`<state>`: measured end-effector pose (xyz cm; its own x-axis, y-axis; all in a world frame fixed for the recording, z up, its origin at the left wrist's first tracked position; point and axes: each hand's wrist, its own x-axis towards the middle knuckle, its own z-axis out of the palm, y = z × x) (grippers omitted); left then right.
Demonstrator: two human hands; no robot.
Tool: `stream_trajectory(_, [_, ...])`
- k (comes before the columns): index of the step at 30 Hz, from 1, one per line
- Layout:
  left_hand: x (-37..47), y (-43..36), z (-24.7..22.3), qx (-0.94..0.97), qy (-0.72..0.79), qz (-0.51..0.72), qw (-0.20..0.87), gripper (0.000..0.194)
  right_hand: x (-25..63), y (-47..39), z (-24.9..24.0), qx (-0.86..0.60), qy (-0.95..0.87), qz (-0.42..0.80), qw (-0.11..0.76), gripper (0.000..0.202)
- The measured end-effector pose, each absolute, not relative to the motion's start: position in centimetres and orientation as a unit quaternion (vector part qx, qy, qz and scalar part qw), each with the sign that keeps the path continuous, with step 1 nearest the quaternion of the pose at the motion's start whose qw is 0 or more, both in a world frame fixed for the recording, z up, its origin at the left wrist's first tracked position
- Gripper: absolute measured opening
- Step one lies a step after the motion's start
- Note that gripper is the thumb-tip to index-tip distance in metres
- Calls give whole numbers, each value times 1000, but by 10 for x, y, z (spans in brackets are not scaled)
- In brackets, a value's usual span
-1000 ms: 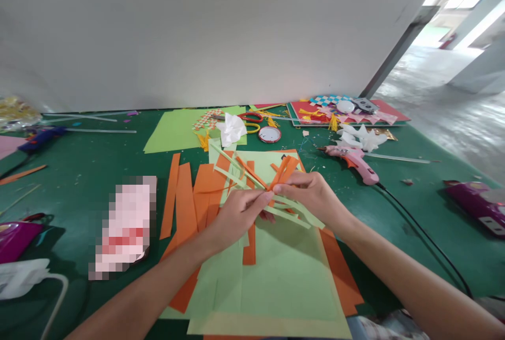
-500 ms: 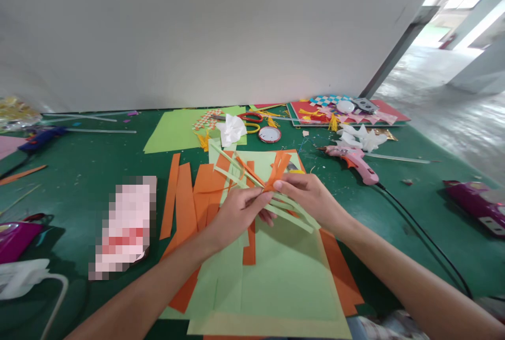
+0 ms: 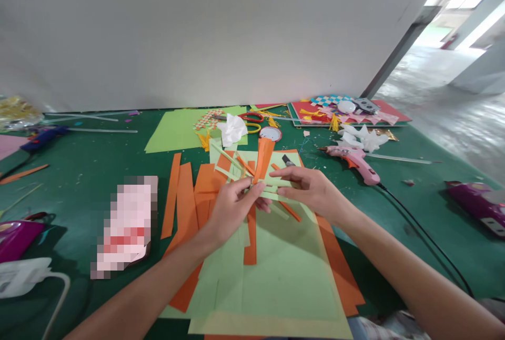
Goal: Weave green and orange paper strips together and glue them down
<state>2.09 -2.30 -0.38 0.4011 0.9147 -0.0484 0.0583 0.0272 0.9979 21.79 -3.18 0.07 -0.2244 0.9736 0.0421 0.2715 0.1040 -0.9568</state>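
Note:
My left hand point(image 3: 232, 203) pinches a bundle of crossed paper strips between thumb and fingers, held above the stacked paper. Orange strips point(image 3: 264, 156) stick up from the pinch, pointing away from me. Pale green strips point(image 3: 229, 171) cross them, running from upper left towards the right. My right hand point(image 3: 310, 187) is just right of the bundle, its index finger and thumb stretched out and apart by the ends of the green strips. Whether a fingertip touches them is unclear. Below lie pale green sheets point(image 3: 292, 277) and loose orange strips point(image 3: 185, 198).
A pink glue gun point(image 3: 361, 163) with a black cord lies to the right. At the back are red- and yellow-handled scissors point(image 3: 252, 117), crumpled tissue point(image 3: 232, 129) and a round tin point(image 3: 270, 133). A blurred-out pink object point(image 3: 128, 224) lies left on the green table point(image 3: 394, 192).
My right hand has let go of the orange strips, and its fingers have spread. The orange strips have swung left and now point away from me. The left hand keeps its pinch.

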Motion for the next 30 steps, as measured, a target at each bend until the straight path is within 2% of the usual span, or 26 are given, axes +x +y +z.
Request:
stream_trajectory(11, [20,-24,-6,594,411,387,573,26,218,-34,6,-503,-666,409,369,30])
stream_trajectory(18, [21,-23,-2,592,424,409,550,28,220,-33,7,-504,-634,467,354,54])
stream_trajectory(30, [22,-24,-1,568,438,426,552,31,227,-30,8,-506,-620,473,368,51])
